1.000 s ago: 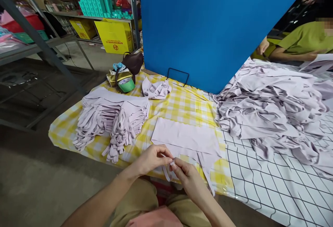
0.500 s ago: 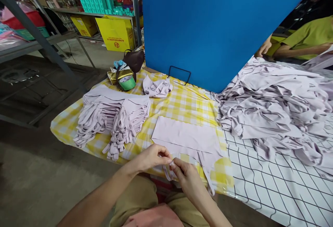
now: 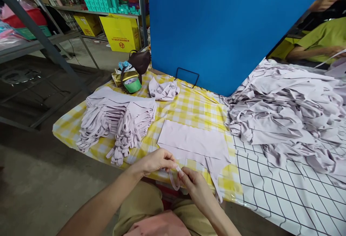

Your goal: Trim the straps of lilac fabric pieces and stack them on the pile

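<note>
A pale lilac strap top (image 3: 193, 140) lies flat on the yellow checked cloth (image 3: 189, 108) in front of me. Its near left strap (image 3: 174, 181) hangs in a loop below my hands at the table edge. My left hand (image 3: 160, 162) pinches this strap between thumb and fingertips. Just to the right, my right hand (image 3: 192, 181) pinches the same strap, with a short length showing between the two hands. The top's other strap (image 3: 217, 189) dangles at the front edge, untouched.
Left stands a neat stack of strap tops (image 3: 119, 113). A crumpled lilac piece (image 3: 163, 90) and green tape roll (image 3: 132, 84) lie behind. A blue panel (image 3: 216, 34) rises at the back. Right is a loose garment heap (image 3: 283, 102); beyond it sits a person in green (image 3: 324, 37).
My hands have drawn slightly apart, so more of the strap shows between them. The co-worker's hand beside the blue panel has pulled back out of sight.
</note>
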Motion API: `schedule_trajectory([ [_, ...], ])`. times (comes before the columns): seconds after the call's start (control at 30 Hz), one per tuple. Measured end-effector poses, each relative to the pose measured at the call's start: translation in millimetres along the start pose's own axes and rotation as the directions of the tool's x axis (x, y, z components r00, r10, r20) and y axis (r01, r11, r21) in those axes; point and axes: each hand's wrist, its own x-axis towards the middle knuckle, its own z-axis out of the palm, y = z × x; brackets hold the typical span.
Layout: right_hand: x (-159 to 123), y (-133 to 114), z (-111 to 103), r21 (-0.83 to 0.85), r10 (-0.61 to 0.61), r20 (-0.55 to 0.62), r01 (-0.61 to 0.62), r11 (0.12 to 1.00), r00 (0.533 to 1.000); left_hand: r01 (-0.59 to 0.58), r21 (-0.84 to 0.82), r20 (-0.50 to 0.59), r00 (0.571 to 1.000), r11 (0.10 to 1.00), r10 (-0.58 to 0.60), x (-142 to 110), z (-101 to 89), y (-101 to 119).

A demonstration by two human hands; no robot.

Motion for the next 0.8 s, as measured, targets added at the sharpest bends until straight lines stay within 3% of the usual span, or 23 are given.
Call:
schedule_trajectory([
  [0.13, -0.2, 4.7, 11.0, -0.048, -0.102, -0.282, 0.092, 0.995, 0.954, 0.021, -0.006, -0.043, 0.999, 1.000, -0.022, 1.5, 5.1, 1.1],
  [0.2, 2.3, 3.1, 18.1, 0.010, -0.119, -0.333, 0.129, 0.992, 0.935, 0.027, -0.028, -0.068, 0.997, 0.999, -0.029, 3.5, 8.4, 0.2],
  [0.3, 7.8, 0.8, 27.8, 0.024, -0.149, -0.371, 0.170, 0.985, 0.917, 0.034, -0.038, -0.128, 0.991, 0.999, -0.039, 6.8, 11.5, -0.9],
  [0.4, 11.8, 4.6, 33.8, -0.064, -0.152, -0.418, 0.138, 0.988, 0.896, 0.041, -0.044, -0.169, 0.984, 0.998, -0.047, 8.9, 11.9, 0.6],
  [0.5, 13.4, 13.4, 34.2, -0.234, -0.249, -0.401, 0.165, 0.958, 0.881, 0.073, -0.108, -0.114, 0.990, 0.991, -0.085, 10.1, 10.4, 3.1],
  [0.63, 15.8, 20.3, 26.0, -0.479, -0.451, -0.380, 0.245, 0.843, 0.807, 0.109, -0.175, 0.012, 0.994, 0.978, -0.108, 12.9, 5.5, 4.3],
  [0.73, 20.0, 18.1, 15.7, -0.524, -0.478, -0.371, 0.246, 0.816, 0.796, 0.041, -0.061, -0.014, 0.999, 0.997, -0.042, 17.7, 0.8, 4.3],
  [0.8, 24.1, 15.4, 8.4, -0.482, -0.442, -0.403, 0.225, 0.847, 0.801, -0.036, 0.140, -0.149, 0.987, 0.989, 0.057, 22.9, -2.1, 3.5],
])
